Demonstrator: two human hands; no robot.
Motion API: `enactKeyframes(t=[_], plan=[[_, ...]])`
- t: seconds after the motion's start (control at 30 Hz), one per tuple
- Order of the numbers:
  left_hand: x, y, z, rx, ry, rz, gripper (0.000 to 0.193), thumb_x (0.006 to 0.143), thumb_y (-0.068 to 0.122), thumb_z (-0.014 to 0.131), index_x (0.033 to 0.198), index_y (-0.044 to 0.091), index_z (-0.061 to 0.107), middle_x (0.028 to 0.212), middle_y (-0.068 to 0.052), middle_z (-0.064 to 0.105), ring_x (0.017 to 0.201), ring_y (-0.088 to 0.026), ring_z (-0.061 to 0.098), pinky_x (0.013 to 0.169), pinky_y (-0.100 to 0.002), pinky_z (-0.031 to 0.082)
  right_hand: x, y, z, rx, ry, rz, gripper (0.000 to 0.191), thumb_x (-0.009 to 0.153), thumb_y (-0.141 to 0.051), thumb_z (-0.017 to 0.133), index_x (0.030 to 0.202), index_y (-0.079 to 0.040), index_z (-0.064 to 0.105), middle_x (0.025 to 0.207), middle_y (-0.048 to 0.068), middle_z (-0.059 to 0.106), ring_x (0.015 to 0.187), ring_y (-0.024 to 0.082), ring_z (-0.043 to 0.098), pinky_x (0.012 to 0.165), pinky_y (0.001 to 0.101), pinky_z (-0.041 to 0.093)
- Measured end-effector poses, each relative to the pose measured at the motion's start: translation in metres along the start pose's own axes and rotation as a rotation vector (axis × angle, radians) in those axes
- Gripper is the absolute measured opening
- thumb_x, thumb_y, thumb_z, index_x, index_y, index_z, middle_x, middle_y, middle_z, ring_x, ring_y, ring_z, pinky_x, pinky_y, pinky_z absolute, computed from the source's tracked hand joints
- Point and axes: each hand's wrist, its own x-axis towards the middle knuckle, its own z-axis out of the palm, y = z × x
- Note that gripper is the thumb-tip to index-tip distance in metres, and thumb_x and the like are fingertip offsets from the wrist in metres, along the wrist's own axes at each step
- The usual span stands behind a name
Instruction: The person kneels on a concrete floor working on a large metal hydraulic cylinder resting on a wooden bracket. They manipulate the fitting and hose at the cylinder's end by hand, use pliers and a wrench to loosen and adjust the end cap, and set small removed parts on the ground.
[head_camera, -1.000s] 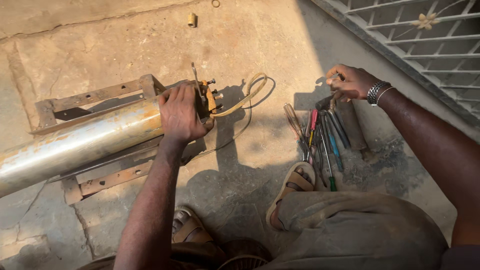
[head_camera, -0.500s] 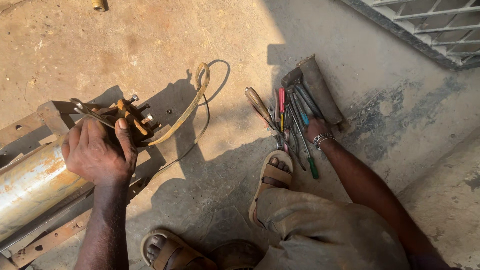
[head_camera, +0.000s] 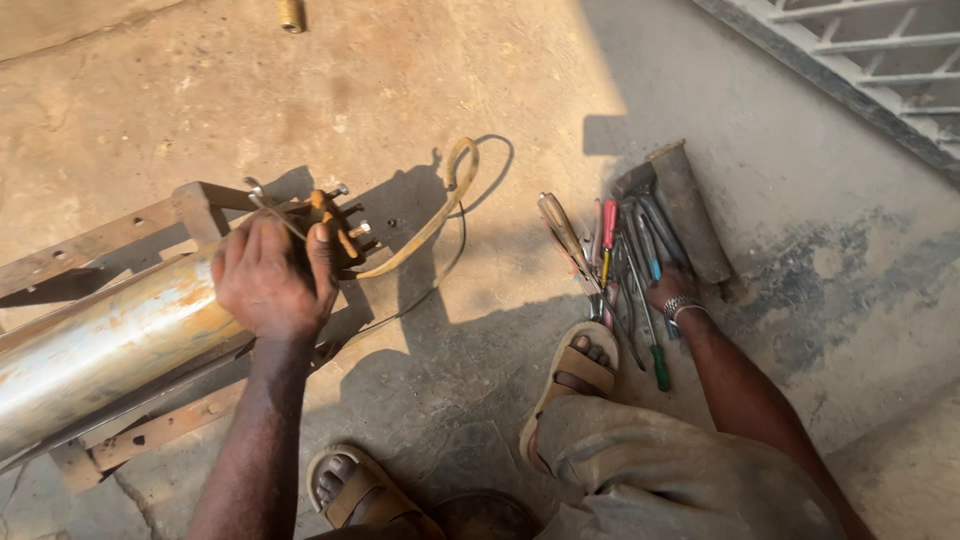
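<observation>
metal cylinder (head_camera: 95, 345) under left hand (head_camera: 268, 280); right hand (head_camera: 668, 290) among screwdrivers (head_camera: 622, 262)

Cylinder (head_camera: 90, 350): silvery, orange rust blotches. Frame (head_camera: 95, 245): rust-brown. Cable (head_camera: 430, 215): yellowish. Screwdrivers (head_camera: 625, 270): red, green, blue handles (one amber). Sandals (head_camera: 575, 375): tan. Floor (head_camera: 480, 80): sandy grey.

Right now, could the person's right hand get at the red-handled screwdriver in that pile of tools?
Probably yes. The right hand already rests on the pile of tools on the ground, and the red-handled screwdriver lies just beside it on top, with nothing covering it. The left hand is busy on the metal cylinder.
</observation>
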Motion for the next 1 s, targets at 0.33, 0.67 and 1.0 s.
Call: enactKeyframes(t=[0.33, 0.67, 1.0], plan=[[0.016, 0.002, -0.017, -0.069, 0.024, -0.029, 0.035, 0.098, 0.04, 0.063, 0.113, 0.008, 0.068, 0.11, -0.008, 0.072, 0.114, -0.028, 0.065, 0.095, -0.046, 0.049, 0.008, -0.107, -0.162, 0.698, -0.42, -0.358, 0.037, 0.1, -0.02, 0.057, 0.135, -0.006, 0.052, 0.073, 0.006, 0.053, 0.054, 0.012, 0.05, 0.047, 0.0327, 0.045], [0.019, -0.004, -0.02, -0.078, 0.081, -0.038, 0.031, 0.101, 0.038, 0.061, 0.112, 0.01, 0.069, 0.106, -0.01, 0.075, 0.112, -0.025, 0.067, 0.097, -0.045, 0.049, -0.039, -0.439, -0.272, 0.638, -0.421, -0.661, 0.052, 0.103, -0.03, 0.05, 0.155, -0.025, 0.047, 0.07, -0.002, 0.052, 0.046, 0.006, 0.041, 0.038, 0.0256, 0.037], [0.022, -0.003, -0.034, -0.163, 0.135, -0.006, 0.027, 0.099, 0.032, 0.065, 0.109, 0.007, 0.07, 0.105, -0.01, 0.075, 0.111, -0.027, 0.068, 0.099, -0.045, 0.049, -0.01, -0.452, -0.253, 0.708, -0.324, -0.684, 0.056, 0.101, -0.031, 0.059, 0.155, -0.026, 0.049, 0.065, 0.0, 0.049, 0.044, 0.008, 0.039, 0.038, 0.0282, 0.035]])
